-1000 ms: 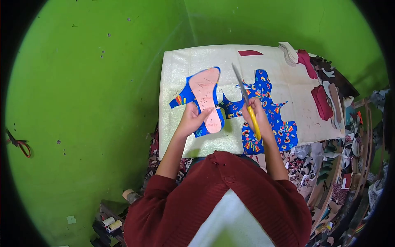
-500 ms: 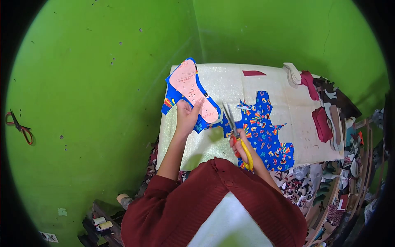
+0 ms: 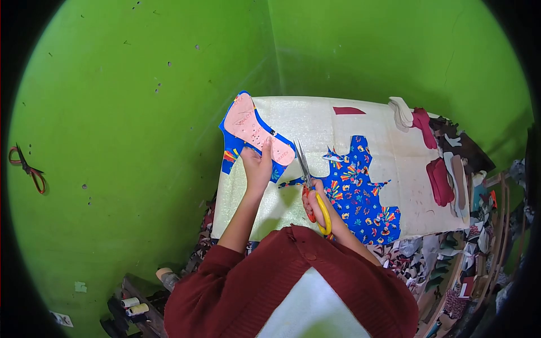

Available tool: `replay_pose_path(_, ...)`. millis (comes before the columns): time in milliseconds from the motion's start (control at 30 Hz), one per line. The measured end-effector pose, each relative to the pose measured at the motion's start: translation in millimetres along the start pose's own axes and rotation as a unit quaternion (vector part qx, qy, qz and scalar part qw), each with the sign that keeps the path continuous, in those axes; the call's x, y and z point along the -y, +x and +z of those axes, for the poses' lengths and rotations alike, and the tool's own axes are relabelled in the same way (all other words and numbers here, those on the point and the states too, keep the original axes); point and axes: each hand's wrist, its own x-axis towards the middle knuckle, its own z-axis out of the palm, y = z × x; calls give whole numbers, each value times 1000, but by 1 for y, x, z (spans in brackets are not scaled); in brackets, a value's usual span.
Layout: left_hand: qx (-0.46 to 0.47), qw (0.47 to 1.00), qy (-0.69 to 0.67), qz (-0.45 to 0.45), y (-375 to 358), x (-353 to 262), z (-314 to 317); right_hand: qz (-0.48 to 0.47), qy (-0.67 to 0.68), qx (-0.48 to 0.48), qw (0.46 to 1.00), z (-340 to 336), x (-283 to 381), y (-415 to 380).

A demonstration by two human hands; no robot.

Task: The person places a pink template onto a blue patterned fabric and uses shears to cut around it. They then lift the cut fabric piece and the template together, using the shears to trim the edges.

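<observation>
My left hand [image 3: 259, 167] grips a pink insole [image 3: 253, 130] laid on a piece of blue printed fabric [image 3: 230, 145], the thumb on top. The fabric shows as a border round the insole, wider on the left side. In my right hand [image 3: 319, 204] are scissors [image 3: 323, 217] with yellow and red handles, their blades pointing up beside the insole's lower end. To the right, a larger sheet of the same blue fabric [image 3: 360, 188] lies on the table with a jagged, cut outline. A narrow strip of it reaches left behind the scissors.
The pale table [image 3: 394, 163] bears a maroon scrap [image 3: 349, 110], maroon insole shapes [image 3: 439, 181] and white ones [image 3: 400, 114]. Fabric scraps [image 3: 403, 262] pile up below its front edge. Black scissors [image 3: 27, 169] hang on the green wall. Thread spools [image 3: 135, 309] stand at lower left.
The insole and its fabric piece have shifted left and now appear apart from the larger blue sheet. The scissors have moved slightly left and down. The view has tilted slightly.
</observation>
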Motion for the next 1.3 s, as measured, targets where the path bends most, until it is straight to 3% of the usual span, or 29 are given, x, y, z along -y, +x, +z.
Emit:
replay_pose_path(67,-14,999,-9,37,0,7,2,-21,-45,-22,999,0,-6,3)
replay_pose_path(233,-98,993,-59,-11,-2,22,8,-15,-29,-48,998,7,-5,8)
replay_pose_path(467,-121,990,-69,22,-3,32,15,-28,-21,-26,999,12,-2,13)
replay_pose_path(667,-119,992,46,-3,-13,32,15,-21,6,-39,999,12,-6,19)
replay_pose_path(867,-181,983,-20,-39,-19,31,24,-17,28,-33,999,12,0,23)
replay_pose_path(1033,-201,975,-82,-41,-20,31,28,-6,-57,-44,997,7,4,21)
replay_pose_path(1300,-197,976,-62,-64,-24,35,30,-10,-27,-39,999,7,3,20)
